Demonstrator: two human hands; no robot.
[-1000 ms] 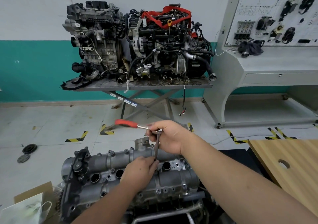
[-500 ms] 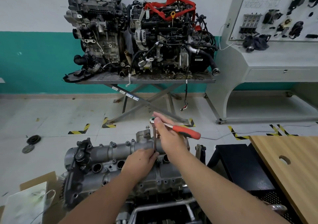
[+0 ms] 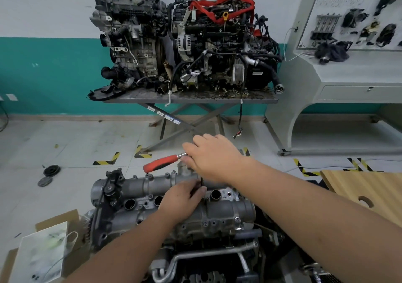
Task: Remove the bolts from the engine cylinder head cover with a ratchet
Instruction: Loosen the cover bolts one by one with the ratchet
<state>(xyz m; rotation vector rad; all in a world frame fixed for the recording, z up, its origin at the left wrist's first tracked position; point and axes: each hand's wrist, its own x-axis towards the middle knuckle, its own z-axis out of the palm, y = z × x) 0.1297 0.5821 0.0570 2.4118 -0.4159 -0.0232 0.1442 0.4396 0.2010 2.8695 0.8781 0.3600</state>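
The grey cylinder head cover lies below me, with several small bolts along its edges and open round plug holes on top. My right hand grips the head end of the ratchet, whose red handle points left. A dark extension bar runs down from under that hand to the cover. My left hand pinches the lower end of the bar at the cover's middle. The socket and the bolt under it are hidden by my fingers.
Two engines stand on a grey scissor table by the teal wall. A grey training bench is at the right, a wooden board near right, a cardboard box near left. Black discs lie on the floor.
The red ratchet handle has swung from the left to the right and back to the left. My left hand has stayed on the extension bar at the cover.
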